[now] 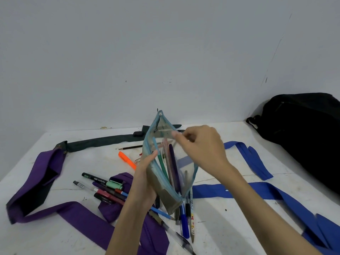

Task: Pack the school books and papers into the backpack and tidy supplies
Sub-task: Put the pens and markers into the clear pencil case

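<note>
Clear pencil pouch [166, 173], pens inside, upright; our left hand [145, 178] grips its side; right hand [202, 144] fingers pinch its rim; backpack [303, 131] on counter [230, 208].

Black backpack [305, 133] cut off by the right edge; blue strap [276, 192] runs off the lower right corner; right hand's fingers [179, 134] motion-blurred; pen labels illegible.

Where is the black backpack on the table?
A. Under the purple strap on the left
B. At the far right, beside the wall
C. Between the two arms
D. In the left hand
B: the black backpack lies at the table's far right edge against the wall, apart from both hands.
</note>
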Motion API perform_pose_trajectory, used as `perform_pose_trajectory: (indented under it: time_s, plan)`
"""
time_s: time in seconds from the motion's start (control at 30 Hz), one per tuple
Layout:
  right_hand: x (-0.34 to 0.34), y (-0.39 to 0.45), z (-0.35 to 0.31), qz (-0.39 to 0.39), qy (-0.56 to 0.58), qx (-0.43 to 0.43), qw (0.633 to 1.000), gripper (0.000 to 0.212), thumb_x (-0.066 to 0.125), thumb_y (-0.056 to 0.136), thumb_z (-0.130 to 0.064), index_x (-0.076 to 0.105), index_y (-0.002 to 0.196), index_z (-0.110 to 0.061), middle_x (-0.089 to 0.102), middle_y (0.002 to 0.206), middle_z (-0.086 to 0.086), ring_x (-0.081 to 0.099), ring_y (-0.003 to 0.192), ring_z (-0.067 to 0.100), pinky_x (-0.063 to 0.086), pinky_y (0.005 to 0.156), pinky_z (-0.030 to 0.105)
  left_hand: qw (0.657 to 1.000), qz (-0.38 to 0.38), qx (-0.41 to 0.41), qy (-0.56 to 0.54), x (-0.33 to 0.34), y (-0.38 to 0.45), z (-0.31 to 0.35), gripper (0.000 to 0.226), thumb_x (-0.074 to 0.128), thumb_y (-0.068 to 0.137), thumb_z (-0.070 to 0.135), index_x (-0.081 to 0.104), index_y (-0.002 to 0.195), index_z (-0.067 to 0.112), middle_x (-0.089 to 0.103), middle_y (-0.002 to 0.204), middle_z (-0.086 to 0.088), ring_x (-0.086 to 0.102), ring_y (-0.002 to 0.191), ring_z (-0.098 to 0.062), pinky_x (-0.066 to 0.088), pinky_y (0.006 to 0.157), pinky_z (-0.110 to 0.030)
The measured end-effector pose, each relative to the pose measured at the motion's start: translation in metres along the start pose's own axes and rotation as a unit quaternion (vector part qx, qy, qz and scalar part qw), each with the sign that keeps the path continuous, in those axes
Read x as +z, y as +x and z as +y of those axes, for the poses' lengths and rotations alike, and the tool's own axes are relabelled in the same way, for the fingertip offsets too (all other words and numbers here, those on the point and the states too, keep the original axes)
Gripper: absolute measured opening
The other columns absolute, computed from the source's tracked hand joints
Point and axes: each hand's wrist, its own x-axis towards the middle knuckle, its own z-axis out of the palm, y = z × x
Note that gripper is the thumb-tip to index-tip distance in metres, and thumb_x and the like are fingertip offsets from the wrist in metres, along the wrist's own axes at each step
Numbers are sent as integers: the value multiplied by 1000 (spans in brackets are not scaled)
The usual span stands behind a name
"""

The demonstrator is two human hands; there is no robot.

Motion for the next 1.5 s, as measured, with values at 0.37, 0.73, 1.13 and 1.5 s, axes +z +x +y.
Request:
perform_pose_trajectory:
  time_s: [0.37, 0.73, 1.13, 1.5]
  plan:
    - [43, -22, 73, -311, -116, 201, 922, 33, 59, 90, -39, 62, 79, -8, 66, 60, 0, 54, 45, 9, 42, 50, 21, 998, 52, 8, -18, -14, -1, 14, 29, 48, 92, 28, 62, 115, 17, 68, 92, -6, 62, 90, -24, 49, 86, -42]
    - [74, -20, 90, -195, -49, 256, 945, 27, 61, 89, -37, 59, 85, -10, 63, 80, 7, 57, 69, 16, 48, 63, 30, 998, 51, 8, -19, -10, -3, 12, 21, 48, 93, 27, 65, 105, 20, 69, 87, -3, 64, 83, -19, 51, 81, -38]
    - [78, -5, 96, -176, -7, 270, 946, 29, 60, 89, -37, 53, 73, -13, 52, 68, 1, 48, 61, 12, 41, 58, 26, 999, 41, -1, -6, -10, -2, 8, 33, 50, 90, 31, 59, 118, 17, 70, 88, -3, 65, 84, -20, 52, 70, -35]
    - [61, 1, 87, -134, 52, 247, 958, 27, 61, 87, -29, 65, 77, -5, 55, 64, 4, 44, 57, 13, 38, 55, 27, 999, 38, 3, -9, -13, 0, 7, 46, 53, 85, 32, 56, 127, 15, 68, 98, -6, 63, 91, -22, 51, 73, -37]
